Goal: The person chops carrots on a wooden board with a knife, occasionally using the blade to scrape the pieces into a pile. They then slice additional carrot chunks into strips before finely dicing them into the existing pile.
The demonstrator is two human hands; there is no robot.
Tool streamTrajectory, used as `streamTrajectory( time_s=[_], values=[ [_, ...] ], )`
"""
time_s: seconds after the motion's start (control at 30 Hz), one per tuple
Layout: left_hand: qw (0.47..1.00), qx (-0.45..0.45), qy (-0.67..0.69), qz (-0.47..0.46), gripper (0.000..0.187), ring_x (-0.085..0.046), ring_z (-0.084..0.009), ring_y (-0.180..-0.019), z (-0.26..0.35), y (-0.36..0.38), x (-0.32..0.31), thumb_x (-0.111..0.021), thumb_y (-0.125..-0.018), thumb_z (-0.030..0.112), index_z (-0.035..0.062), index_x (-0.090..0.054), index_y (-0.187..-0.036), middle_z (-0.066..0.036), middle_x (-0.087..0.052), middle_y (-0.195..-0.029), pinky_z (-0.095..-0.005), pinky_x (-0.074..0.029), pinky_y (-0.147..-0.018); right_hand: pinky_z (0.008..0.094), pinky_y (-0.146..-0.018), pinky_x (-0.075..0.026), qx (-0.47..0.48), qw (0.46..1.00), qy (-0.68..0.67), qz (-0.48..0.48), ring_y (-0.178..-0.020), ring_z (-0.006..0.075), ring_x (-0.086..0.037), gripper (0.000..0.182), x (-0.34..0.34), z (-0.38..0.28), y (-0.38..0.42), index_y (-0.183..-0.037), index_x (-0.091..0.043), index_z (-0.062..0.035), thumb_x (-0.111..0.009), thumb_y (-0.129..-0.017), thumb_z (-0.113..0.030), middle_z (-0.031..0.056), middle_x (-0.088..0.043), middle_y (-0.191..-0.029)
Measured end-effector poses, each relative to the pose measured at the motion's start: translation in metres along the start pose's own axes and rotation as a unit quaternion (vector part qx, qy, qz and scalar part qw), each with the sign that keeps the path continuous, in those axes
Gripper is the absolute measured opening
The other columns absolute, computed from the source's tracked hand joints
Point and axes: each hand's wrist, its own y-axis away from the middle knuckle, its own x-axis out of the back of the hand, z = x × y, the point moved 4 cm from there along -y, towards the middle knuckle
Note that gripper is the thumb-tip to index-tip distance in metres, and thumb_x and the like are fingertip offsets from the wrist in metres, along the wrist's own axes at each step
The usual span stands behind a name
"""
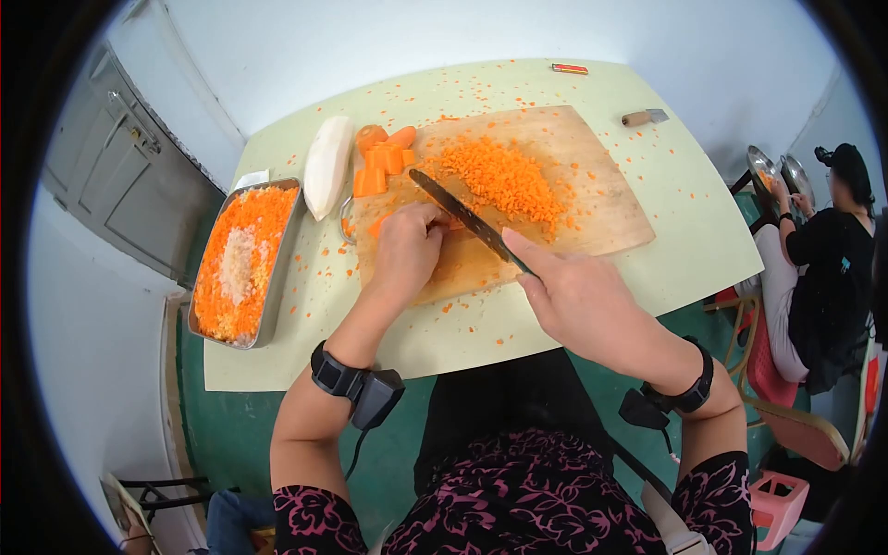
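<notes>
My right hand (pixel 581 298) is wrapped round the handle of a dark-bladed knife (pixel 460 211), whose blade slants up and left over the wooden cutting board (pixel 592 176). Just left of the blade, my left hand (pixel 407 248) has its fingers curled on a piece of carrot (pixel 452 225), mostly hidden beneath them. Beyond the knife lies a heap of finely diced carrot (pixel 504 180). Carrot chunks (pixel 377 170) and whole carrot pieces (pixel 372 137) are grouped at the board's upper left corner.
A peeled white radish (pixel 327 166) lies left of the board. Beside it stands a metal tray (pixel 289 254) of chopped carrot with a pale heap on top. A wooden-handled peeler or scraper (pixel 638 118) and a red lighter (pixel 570 68) are farther back. Another person (pixel 819 259) sits at right, handling metal bowls.
</notes>
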Motion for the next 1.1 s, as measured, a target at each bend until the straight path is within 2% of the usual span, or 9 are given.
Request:
streamTrajectory(
  time_s=[0.07, 0.2, 0.3, 0.5, 0.57, 0.77, 0.87, 0.97, 1.1],
  values=[
    [1.0, -0.01, -0.017, 0.005, 0.01, -0.062, -0.0328, -0.078, 0.001, 0.0, 0.0, -0.063, -0.071, -0.004, -0.0016, -0.068, -0.078, -0.017, -0.066, -0.079, -0.0377, -0.05, -0.071, 0.0444, -0.054, -0.046, -0.006, 0.999, 0.007, -0.032, -0.055, 0.0339, -0.058, 0.04, -0.002, 0.001, 0.0, -0.123, -0.05, 0.0072, -0.053, -0.086, -0.009, 0.0191, -0.058, -0.061],
    [0.998, -0.048, -0.028, 0.037, 0.009, -0.062, -0.0322, -0.077, -0.002, 0.001, -0.003, -0.063, -0.07, -0.004, -0.0004, -0.068, -0.075, -0.016, -0.065, -0.074, -0.0385, -0.05, -0.069, 0.0441, -0.054, -0.046, -0.022, 1.0, -0.01, -0.007, -0.054, 0.0339, -0.058, 0.041, 0.008, -0.003, -0.003, -0.123, -0.049, 0.0073, -0.052, -0.086, -0.009, 0.0188, -0.057, -0.059],
    [0.994, -0.079, -0.073, 0.025, 0.009, -0.065, -0.0301, -0.071, 0.002, 0.002, -0.001, -0.066, -0.071, -0.002, 0.0004, -0.07, -0.079, -0.017, -0.066, -0.078, -0.0359, -0.051, -0.065, 0.0441, -0.053, -0.046, -0.01, 1.0, 0.018, -0.007, -0.054, 0.0338, -0.058, 0.041, -0.003, 0.003, -0.002, -0.124, -0.049, 0.0073, -0.052, -0.086, -0.009, 0.0186, -0.057, -0.058],
    [0.996, -0.073, -0.047, 0.038, 0.006, -0.061, -0.0319, -0.075, 0.004, 0.003, -0.002, -0.062, -0.069, -0.003, 0.0005, -0.066, -0.071, -0.015, -0.065, -0.074, -0.0397, -0.05, -0.069, 0.0442, -0.053, -0.045, -0.03, 0.999, 0.005, -0.012, -0.054, 0.0344, -0.057, 0.041, 0.003, -0.002, -0.003, -0.124, -0.048, 0.0077, -0.053, -0.087, -0.009, 0.0185, -0.057, -0.058],
    [0.994, -0.084, -0.059, 0.036, 0.006, -0.06, -0.032, -0.074, 0.003, 0.003, -0.002, -0.062, -0.069, -0.003, 0.0004, -0.066, -0.071, -0.015, -0.064, -0.073, -0.0399, -0.05, -0.068, 0.0443, -0.054, -0.045, -0.031, 0.998, 0.022, -0.044, -0.054, 0.0347, -0.057, 0.041, -0.008, 0.001, 0.001, -0.124, -0.048, 0.0079, -0.053, -0.086, -0.009, 0.0189, -0.057, -0.058],
    [0.994, -0.085, -0.054, 0.037, 0.006, -0.06, -0.0321, -0.074, 0.004, 0.003, -0.002, -0.062, -0.069, -0.003, 0.0003, -0.066, -0.072, -0.016, -0.063, -0.071, -0.0403, -0.05, -0.067, 0.0437, -0.052, -0.045, -0.014, 1.0, -0.017, 0.01, -0.054, 0.0342, -0.057, 0.041, 0.0, -0.003, 0.001, -0.124, -0.048, 0.0085, -0.052, -0.087, -0.008, 0.0193, -0.057, -0.06],
    [0.991, -0.099, -0.077, 0.037, 0.007, -0.062, -0.0315, -0.073, 0.004, 0.002, -0.003, -0.064, -0.068, -0.002, 0.0009, -0.068, -0.074, -0.016, -0.064, -0.073, -0.0387, -0.05, -0.066, 0.0435, -0.052, -0.045, -0.015, 0.999, 0.04, -0.032, -0.054, 0.0345, -0.057, 0.041, -0.01, -0.001, 0.002, -0.124, -0.048, 0.0079, -0.052, -0.087, -0.008, 0.0191, -0.057, -0.06],
    [0.991, -0.104, -0.077, 0.033, 0.008, -0.063, -0.0311, -0.072, 0.005, 0.004, -0.002, -0.066, -0.068, -0.001, 0.0012, -0.069, -0.075, -0.016, -0.065, -0.074, -0.0378, -0.051, -0.066, 0.0434, -0.052, -0.046, -0.026, 1.0, -0.006, 0.007, -0.055, 0.0343, -0.057, 0.041, 0.003, -0.008, -0.002, -0.125, -0.048, 0.0072, -0.052, -0.087, -0.008, 0.019, -0.057, -0.06],
    [0.988, -0.114, -0.101, 0.032, 0.007, -0.063, -0.0309, -0.071, 0.005, 0.004, -0.004, -0.068, -0.068, 0.0, 0.0009, -0.069, -0.074, -0.015, -0.066, -0.074, -0.0379, -0.051, -0.066, 0.0435, -0.052, -0.046, -0.009, 1.0, 0.008, -0.022, -0.055, 0.0344, -0.058, 0.043, -0.01, 0.001, 0.0, -0.126, -0.047, 0.007, -0.052, -0.086, -0.008, 0.0186, -0.057, -0.06]
  ],
)
